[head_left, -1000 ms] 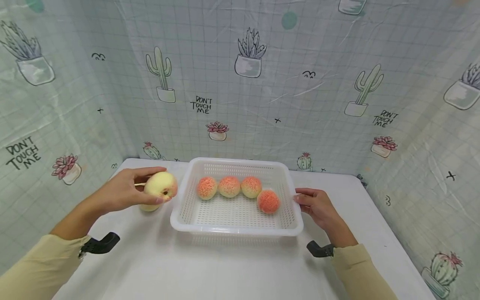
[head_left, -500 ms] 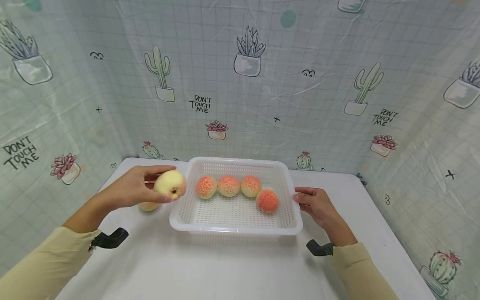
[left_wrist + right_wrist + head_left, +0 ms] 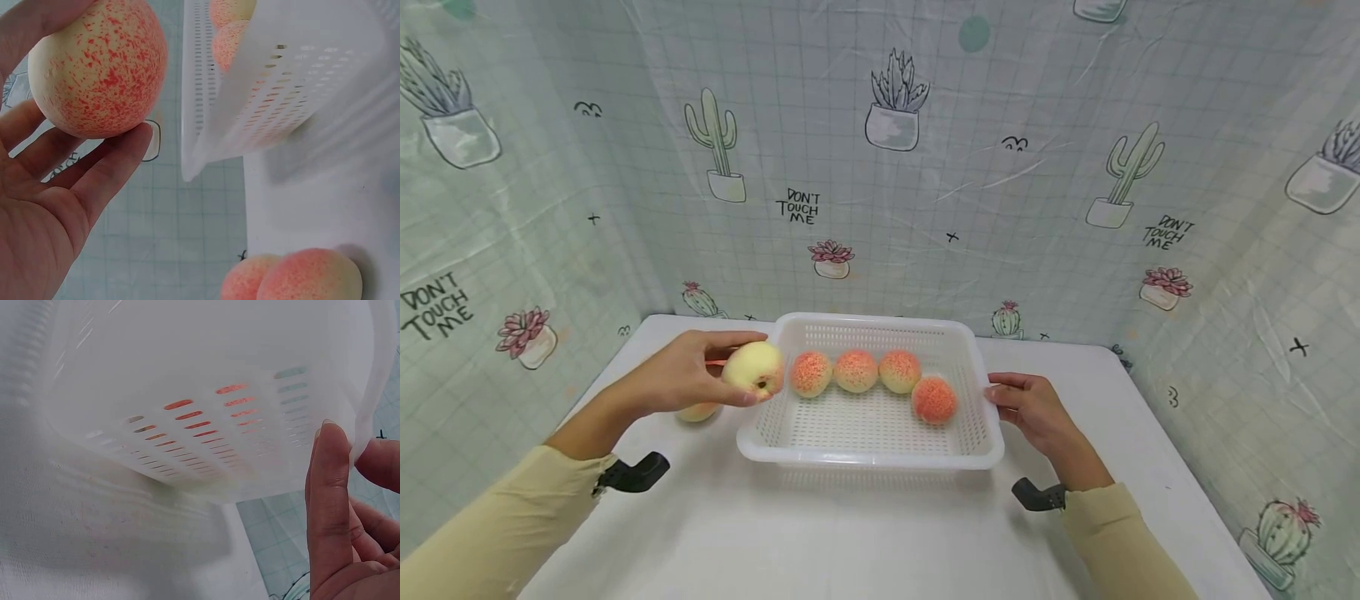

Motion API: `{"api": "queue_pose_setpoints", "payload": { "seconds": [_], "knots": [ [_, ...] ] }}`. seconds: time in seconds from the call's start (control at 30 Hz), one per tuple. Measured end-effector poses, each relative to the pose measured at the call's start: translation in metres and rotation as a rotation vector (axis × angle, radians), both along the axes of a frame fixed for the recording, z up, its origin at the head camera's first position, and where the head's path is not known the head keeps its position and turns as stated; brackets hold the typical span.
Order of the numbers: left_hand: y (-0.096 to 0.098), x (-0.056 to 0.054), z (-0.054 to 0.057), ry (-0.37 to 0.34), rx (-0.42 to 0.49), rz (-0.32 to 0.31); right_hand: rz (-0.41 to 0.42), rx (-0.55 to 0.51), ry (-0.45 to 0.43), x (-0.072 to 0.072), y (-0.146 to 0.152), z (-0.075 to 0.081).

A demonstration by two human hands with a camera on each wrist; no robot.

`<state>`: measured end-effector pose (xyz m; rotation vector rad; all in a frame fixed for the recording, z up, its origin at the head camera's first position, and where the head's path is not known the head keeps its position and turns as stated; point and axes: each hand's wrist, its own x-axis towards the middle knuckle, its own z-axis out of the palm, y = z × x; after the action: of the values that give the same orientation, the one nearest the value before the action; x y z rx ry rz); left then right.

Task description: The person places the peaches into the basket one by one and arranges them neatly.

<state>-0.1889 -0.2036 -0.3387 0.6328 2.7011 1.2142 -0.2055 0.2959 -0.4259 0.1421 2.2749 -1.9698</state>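
Note:
My left hand (image 3: 673, 375) grips a yellow and red speckled peach (image 3: 752, 367), fingers over its top and thumb below. That peach is up at the left rim of a white slotted plastic basket (image 3: 868, 459). Inside the basket lie several peaches (image 3: 856, 372), three in a row and one nearer the right side. My right hand (image 3: 1032, 408) holds the basket's right rim; in the right wrist view a finger (image 3: 330, 494) lies along the outer wall and the rim runs between finger and thumb.
Left of the basket, two more peaches (image 3: 312, 275) sit on the white table (image 3: 865, 533), partly hidden behind my left arm in the head view. A cloth printed with cacti (image 3: 917, 208) hangs around the table's back and sides.
My left hand has carried its peach rightward, from beside the basket to its left rim. The right hand and the basket have stayed in place.

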Motion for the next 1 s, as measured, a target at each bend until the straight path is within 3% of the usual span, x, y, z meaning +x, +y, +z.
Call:
{"api": "queue_pose_setpoints", "payload": {
  "seconds": [0.37, 0.6, 0.8, 1.0],
  "knots": [
    [0.013, -0.008, -0.003, -0.022, 0.017, -0.025, 0.005, -0.006, 0.008, 0.000, 0.000, -0.001],
    [0.020, -0.011, -0.003, 0.011, 0.015, -0.065, 0.005, -0.006, 0.006, 0.000, 0.000, -0.001],
    [0.027, -0.012, -0.001, 0.005, -0.025, -0.042, 0.006, -0.013, 0.003, 0.000, 0.001, -0.001],
    [0.036, -0.016, -0.001, -0.014, 0.015, -0.105, 0.005, -0.015, 0.003, 0.000, 0.000, -0.002]
  ]
}}
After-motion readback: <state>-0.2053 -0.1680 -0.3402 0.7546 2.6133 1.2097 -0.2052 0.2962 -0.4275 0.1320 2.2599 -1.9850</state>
